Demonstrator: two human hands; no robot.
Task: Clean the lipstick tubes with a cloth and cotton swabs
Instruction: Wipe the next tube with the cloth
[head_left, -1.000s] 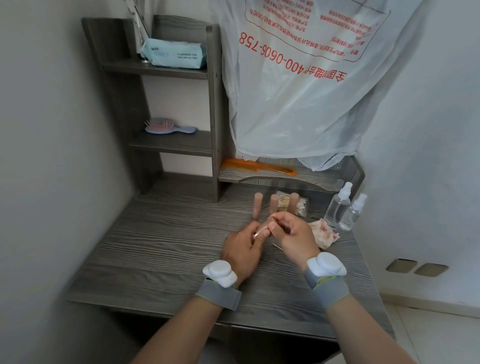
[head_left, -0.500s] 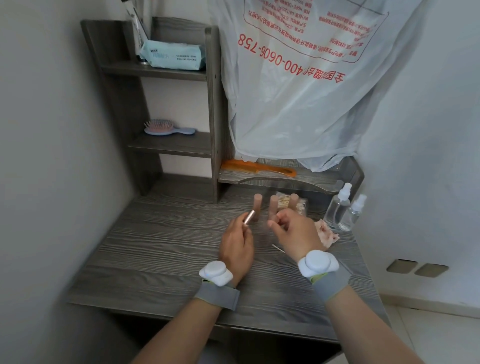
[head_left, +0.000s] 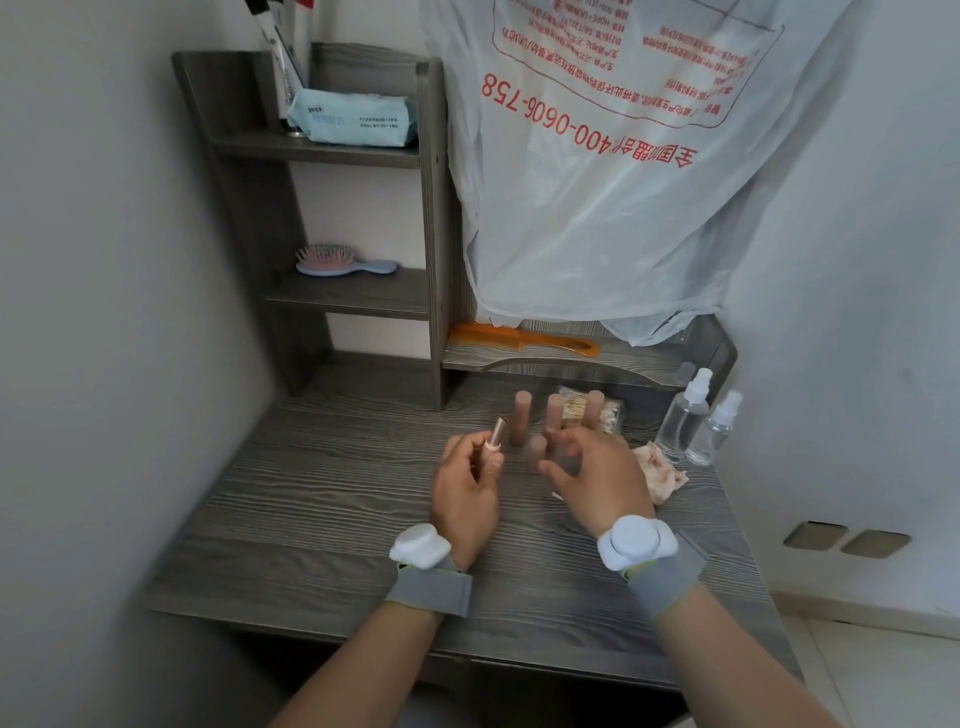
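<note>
Your left hand (head_left: 467, 493) has the open tube (head_left: 494, 439), thumb and fingers curled round its lower end, the metal barrel poking up and tilted a touch to the right, clear above the desk (head_left: 322, 493). Your right hand (head_left: 597, 478) hovers just beside it, fingers spread and loosely bent, gripping nothing that I can see, though they're blurred. Right at those fingertips stands a short pinkish piece, the cap (head_left: 537, 449) by my guess. Behind it three more tubes (head_left: 555, 410) stand upright in a row, with the swabs (head_left: 605, 415) in their clear bag just behind. The cloth (head_left: 660, 473) lies crumpled to the right of your right hand, near two spray bottles (head_left: 683, 421).

Now, that tube should be light, stiff and slick, so a firm pinch on the base is the hold to trust; the shiny barrel will likely slide under wiping pressure. The lipstick inside, if raised, would be soft and easy to smear or snap, so stay off it. The standing tubes look tippy too: reach for cap or cloth low and round them, not across
</note>
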